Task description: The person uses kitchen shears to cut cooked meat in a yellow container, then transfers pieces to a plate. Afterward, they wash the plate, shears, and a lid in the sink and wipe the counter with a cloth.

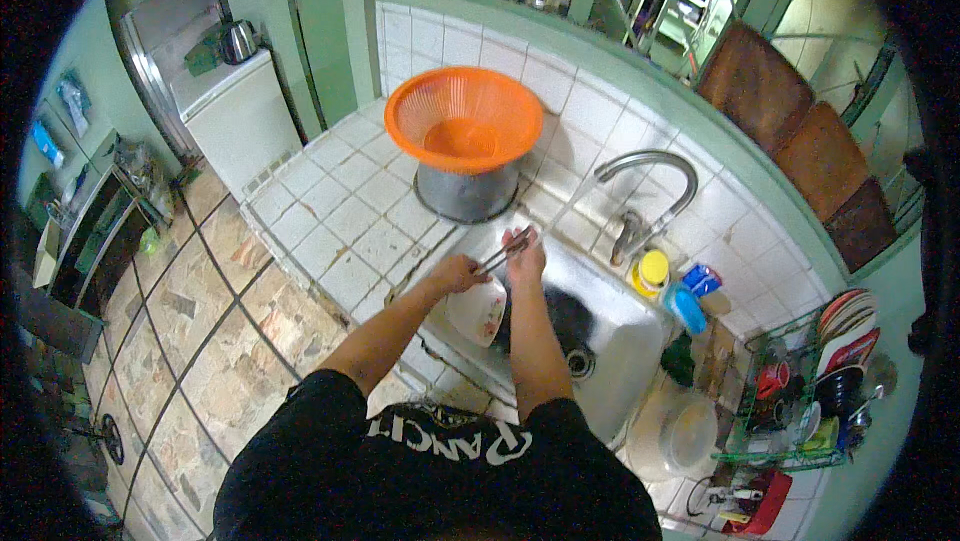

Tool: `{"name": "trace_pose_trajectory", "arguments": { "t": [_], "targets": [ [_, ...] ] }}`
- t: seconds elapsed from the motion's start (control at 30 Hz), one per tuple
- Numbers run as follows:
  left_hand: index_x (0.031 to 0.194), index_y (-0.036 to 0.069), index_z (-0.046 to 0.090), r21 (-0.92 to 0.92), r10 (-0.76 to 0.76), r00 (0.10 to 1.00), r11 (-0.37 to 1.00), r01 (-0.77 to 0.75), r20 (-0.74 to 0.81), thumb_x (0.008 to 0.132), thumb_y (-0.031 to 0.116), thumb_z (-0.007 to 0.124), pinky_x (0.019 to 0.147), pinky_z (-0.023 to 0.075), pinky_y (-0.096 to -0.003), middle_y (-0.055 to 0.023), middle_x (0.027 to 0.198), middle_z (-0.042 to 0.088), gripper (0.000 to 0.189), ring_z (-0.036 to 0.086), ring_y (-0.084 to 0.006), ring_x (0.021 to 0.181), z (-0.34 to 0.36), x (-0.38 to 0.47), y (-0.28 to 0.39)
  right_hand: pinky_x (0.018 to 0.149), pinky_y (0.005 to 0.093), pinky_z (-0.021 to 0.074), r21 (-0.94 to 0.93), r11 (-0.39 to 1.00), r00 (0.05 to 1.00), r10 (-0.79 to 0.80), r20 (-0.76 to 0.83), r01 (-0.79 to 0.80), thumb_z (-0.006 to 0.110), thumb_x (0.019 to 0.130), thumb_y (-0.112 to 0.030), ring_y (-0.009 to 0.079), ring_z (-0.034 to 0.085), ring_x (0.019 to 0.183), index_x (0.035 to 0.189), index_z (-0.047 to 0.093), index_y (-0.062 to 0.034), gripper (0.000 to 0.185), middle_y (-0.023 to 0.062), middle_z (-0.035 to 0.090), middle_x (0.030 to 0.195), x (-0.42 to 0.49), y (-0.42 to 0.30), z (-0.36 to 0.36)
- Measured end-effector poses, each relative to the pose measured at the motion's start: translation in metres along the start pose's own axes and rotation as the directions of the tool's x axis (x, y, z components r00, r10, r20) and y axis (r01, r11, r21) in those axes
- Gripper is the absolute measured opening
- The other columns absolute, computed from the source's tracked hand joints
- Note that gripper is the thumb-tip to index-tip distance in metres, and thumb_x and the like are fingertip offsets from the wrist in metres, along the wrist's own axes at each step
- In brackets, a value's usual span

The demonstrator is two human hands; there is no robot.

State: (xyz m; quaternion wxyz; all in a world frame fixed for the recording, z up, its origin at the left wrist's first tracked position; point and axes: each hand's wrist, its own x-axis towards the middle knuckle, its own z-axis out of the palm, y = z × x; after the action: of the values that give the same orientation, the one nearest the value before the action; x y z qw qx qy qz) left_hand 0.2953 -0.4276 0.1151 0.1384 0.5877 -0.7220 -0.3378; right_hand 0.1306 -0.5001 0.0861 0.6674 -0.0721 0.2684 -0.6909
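Note:
Over the sink (622, 376), my left hand (459, 273) grips one end of slim metal cutlery (496, 262); its exact kind and number are hard to tell. At the other end, my right hand (529, 262) has its fingers around the cutlery, palm turned up. A thin stream of water falls from the curved metal faucet (679, 166) towards my right hand. Below my left hand, a white dish (472, 316) with a red floral pattern leans at the sink's left side, partly hidden by my arms.
An orange plastic colander (465, 132) rests on an upturned grey metal pot (466, 192) on the tiled counter (337, 211). A yellow-lidded container (651, 271) and a blue round container (684, 308) stand behind the sink. Rightward are a lidded plastic tub (667, 436) and a green dish rack (787, 455).

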Motion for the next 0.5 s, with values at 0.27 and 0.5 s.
{"name": "trace_pose_trajectory", "arguments": {
  "t": [0.27, 0.5],
  "targets": [
    [0.106, 0.008, 0.061, 0.167, 0.175, 0.978, 0.974, -0.154, -0.117, 0.081, 0.033, 0.062, 0.076, 0.0481, -0.0456, -0.0188, 0.095, 0.066, 0.035, 0.062, -0.0368, 0.088, -0.019, -0.020, 0.029, 0.074, 0.0468, 0.0544, 0.030, 0.997, 0.997, -0.070, -0.038, 0.071, 0.042, 0.095, -0.027, 0.0389, 0.060, 0.084, 0.109, 0.041, -0.0020, 0.029, 0.0227, 0.056, 0.094, 0.013, -0.010, -0.008],
    [0.110, 0.009, 0.062, 0.169, 0.239, 0.968, 0.960, -0.223, -0.075, 0.080, 0.031, 0.061, 0.082, 0.0481, -0.0457, -0.0186, 0.098, 0.065, 0.037, 0.062, -0.0372, 0.091, -0.031, -0.007, 0.028, 0.078, 0.0443, 0.0544, -0.225, 0.951, 0.966, -0.169, 0.195, 0.212, 0.050, 0.070, 0.017, 0.0358, 0.061, 0.089, 0.124, 0.036, -0.0108, 0.061, 0.0195, 0.053, 0.106, -0.039, 0.010, 0.004]
  ]
}}
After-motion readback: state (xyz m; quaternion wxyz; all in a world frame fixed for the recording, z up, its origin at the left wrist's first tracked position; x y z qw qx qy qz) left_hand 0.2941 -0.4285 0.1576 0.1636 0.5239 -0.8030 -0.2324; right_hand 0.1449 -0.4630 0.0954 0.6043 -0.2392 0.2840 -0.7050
